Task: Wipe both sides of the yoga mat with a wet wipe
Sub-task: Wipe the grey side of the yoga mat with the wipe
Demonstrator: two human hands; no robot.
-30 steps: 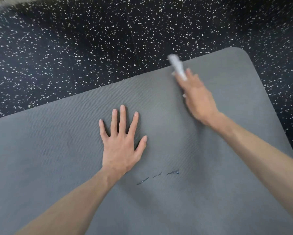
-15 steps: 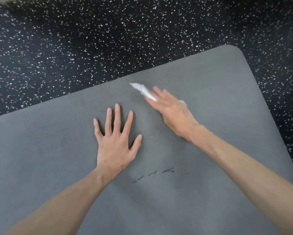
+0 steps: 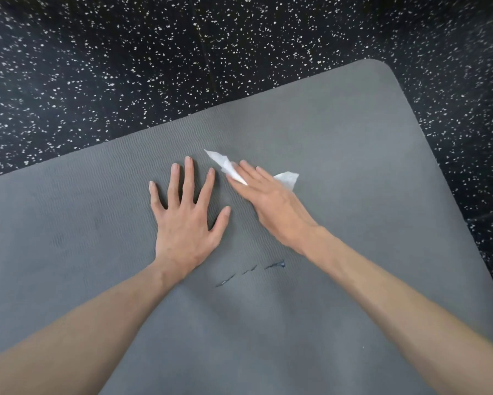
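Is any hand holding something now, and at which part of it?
The right hand presses the wet wipe flat on the yoga mat, fingers straight over its middle; both ends stick out. The left hand holds nothing and lies flat on the mat.

I had one view only, from the head-worn wide-angle camera. It looked forward and steeply down from close above the yoga mat [image 3: 339,155], which filled the lower frame edge to edge. The speckled black floor [image 3: 97,67] took the top band. Both forearms entered from the bottom corners.
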